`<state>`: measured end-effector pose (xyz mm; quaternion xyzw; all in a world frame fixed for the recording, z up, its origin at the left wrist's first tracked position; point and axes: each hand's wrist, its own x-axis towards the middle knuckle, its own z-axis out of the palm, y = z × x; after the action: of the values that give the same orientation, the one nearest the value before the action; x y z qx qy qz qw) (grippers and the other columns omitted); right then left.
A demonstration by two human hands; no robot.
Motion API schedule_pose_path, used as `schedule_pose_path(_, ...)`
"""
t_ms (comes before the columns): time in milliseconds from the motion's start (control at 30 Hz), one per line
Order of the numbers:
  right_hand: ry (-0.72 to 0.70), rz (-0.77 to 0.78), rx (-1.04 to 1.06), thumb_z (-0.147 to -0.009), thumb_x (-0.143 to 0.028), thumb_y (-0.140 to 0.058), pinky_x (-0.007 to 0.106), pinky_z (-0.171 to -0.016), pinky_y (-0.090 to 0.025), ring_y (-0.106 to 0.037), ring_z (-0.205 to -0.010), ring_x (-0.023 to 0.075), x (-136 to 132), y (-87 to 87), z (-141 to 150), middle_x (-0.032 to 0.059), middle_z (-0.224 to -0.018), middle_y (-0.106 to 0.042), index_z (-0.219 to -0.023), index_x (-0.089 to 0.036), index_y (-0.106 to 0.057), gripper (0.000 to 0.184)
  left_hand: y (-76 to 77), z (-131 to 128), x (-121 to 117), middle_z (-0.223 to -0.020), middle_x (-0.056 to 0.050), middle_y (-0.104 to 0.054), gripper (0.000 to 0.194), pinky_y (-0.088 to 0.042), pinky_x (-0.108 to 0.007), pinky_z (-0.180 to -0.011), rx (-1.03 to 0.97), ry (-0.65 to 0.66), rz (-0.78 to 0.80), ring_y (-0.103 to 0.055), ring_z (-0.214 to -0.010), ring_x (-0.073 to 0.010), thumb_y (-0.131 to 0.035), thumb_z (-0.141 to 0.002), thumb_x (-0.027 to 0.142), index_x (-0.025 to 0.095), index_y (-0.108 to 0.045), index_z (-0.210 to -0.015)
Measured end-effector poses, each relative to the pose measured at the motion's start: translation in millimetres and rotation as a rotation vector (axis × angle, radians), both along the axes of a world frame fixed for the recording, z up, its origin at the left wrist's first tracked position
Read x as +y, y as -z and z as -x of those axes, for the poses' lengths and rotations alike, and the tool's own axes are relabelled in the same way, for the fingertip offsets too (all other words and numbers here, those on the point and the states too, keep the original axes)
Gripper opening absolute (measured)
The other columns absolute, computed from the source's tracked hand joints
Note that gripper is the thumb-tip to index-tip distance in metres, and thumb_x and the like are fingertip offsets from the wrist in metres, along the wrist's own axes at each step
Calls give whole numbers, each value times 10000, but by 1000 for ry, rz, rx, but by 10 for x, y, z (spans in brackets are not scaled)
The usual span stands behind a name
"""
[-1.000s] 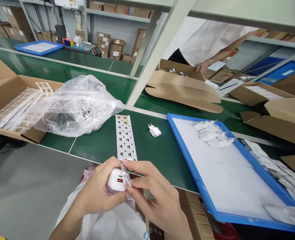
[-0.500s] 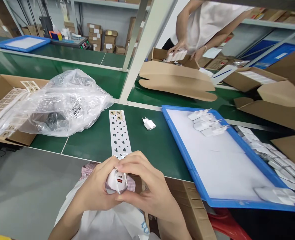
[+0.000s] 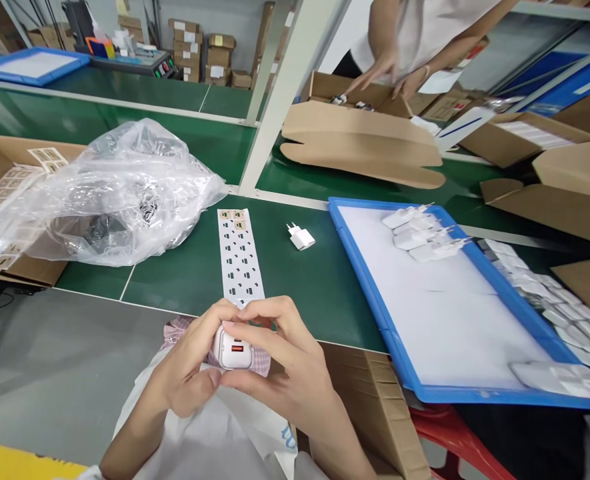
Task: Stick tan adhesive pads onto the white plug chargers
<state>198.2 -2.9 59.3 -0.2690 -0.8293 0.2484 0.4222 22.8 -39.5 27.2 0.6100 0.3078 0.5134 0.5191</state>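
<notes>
While both hands grip charger [image 3: 233, 349], blue tray [image 3: 375, 293] holds chargers [image 3: 419, 235]

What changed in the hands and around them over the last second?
The right hand moved from pressing a small strip at the white charger's edge to closing its fingers over the top. The left hand kept hold throughout. A co-worker's hands lifted white pieces, then reached back into the carton. The label sheet, loose charger and blue tray stayed put.
</notes>
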Motion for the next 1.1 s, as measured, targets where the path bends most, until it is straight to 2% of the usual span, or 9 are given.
schedule_pose_path(133, -19, 75, 46, -1017, -422, -730, 358, -873, -633, -657, -1064, 210, -9, 79, 5, 72, -1189, -619, -1242, -289, -700, 263, 43, -25, -14, -1000, -15, -523, 449, -383, -329, -757, -37, -55, 30, -502, -854, -211, -501, -1015, 700, 292, -573, -1188)
schedule_pose_path(300, -29, 146, 136, -1048, -493, -650, 367, -922, -643, -666, -1163, 224, -18, 306, 38, 82, -1249, -604, -1330, -321, -673, 331, 175, -100, -12, -989, -15, -564, 335, -423, -326, -809, -119, -100, 79, -540, -895, -211, -496, -1061, 584, 288, -614, -1163)
schedule_pose_path(400, 27, 68, 124, -1072, -495, -600, 411, -932, -640, -660, -1183, 249, -39, 436, 69, 101, -1280, -611, -1468, -346, -601, 424, 213, -158, -17, -1048, -20, -596, 304, -454, -306, -808, -177, -147, 162, -568, -906, -195, -515, -1066, 549, 283, -621, -1170)
schedule_pose_path(467, 90, -13, 82, -1104, -504, -503, 457, -962, -624, -642, -1199, 269, -70, 492, 86, 125, -1299, -624, -1602, -343, -476, 524, 213, -202, -27, -1054, -16, -595, 281, -470, -274, -759, -230, -172, 220, -577, -865, -171, -548, -1059, 530, 289, -603, -1192)
schedule_pose_path(600, 226, -133, -14, -1127, -541, -348, 493, -974, -608, -621, -1215, 304, -120, 553, 90, 172, -1302, -657, -1724, -253, -261, 668, 195, -290, -13, -978, 7, -545, 283, -479, -223, -694, -318, -162, 273, -564, -793, -135, -592, -1035, 548, 284, -588, -1138)
schedule_pose_path(700, 274, -218, -53, -1123, -550, -358, 484, -966, -608, -610, -1233, 318, -80, 572, 54, 195, -1307, -678, -1738, -181, -199, 735, 213, -325, 47, -1010, 9, -528, 264, -496, -215, -723, -334, -157, 244, -565, -826, -131, -588, -1037, 546, 301, -580, -1135)
schedule_pose_path(800, 257, -280, -50, -1122, -511, -423, 466, -933, -614, -626, -1205, 316, 17, 548, -16, 191, -1299, -692, -1733, -181, -225, 723, 259, -332, 128, -1053, 13, -514, 218, -502, -216, -737, -343, -106, 197, -569, -845, -125, -579, -1051, 502, 334, -543, -1185)
schedule_pose_path(967, 201, -267, 3, -1110, -472, -509, 415, -913, -608, -653, -1141, 278, 141, 412, -133, 153, -1240, -690, -1695, -203, -346, 664, 282, -364, 264, -1070, 1, -498, 253, -510, -262, -769, -374, -26, 150, -569, -875, -148, -579, -1045, 507, 320, -494, -1192)
schedule_pose_path(1100, 220, -268, -31, -1101, -428, -554, 422, -878, -607, -655, -1086, 277, 171, 344, -180, 147, -1204, -699, -1698, -222, -345, 665, 234, -429, 380, -1039, -3, -536, 275, -481, -255, -727, -425, 11, 153, -533, -828, -144, -599, -1025, 512, 300, -486, -1157)
